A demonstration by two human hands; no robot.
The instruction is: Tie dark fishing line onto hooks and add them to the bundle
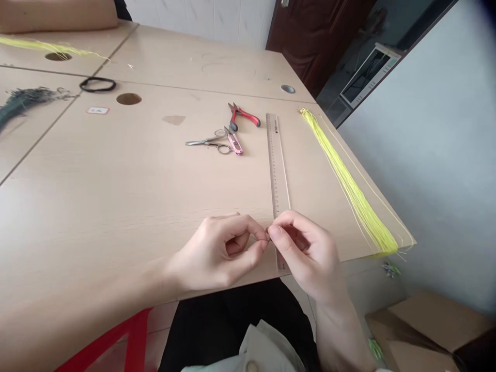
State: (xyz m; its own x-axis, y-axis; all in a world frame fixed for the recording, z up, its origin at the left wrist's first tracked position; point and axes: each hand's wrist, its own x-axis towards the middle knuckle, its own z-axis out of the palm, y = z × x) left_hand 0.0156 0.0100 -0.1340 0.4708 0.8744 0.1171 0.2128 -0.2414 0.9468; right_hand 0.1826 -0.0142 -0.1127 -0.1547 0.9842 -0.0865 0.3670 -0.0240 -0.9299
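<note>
My left hand (228,250) and my right hand (304,253) meet near the table's front edge, thumb and forefinger pinched on each. Between the fingertips shows a tiny reddish-brown piece (267,233), too small to name. Under my hands lies a clear ruler (273,170), running away from me. Beyond it to the left are red-handled pliers (244,114), pink thread snips (234,142) and metal scissors (207,141). A bundle of yellow cords (344,181) stretches along the right edge of the table.
A dark green bundle of threads (29,101), a black loop (97,84) and a small label (98,110) lie left. Another person's arm (58,14) rests at the far left by more yellow cords (46,45). A cardboard box (437,320) stands on the floor at right.
</note>
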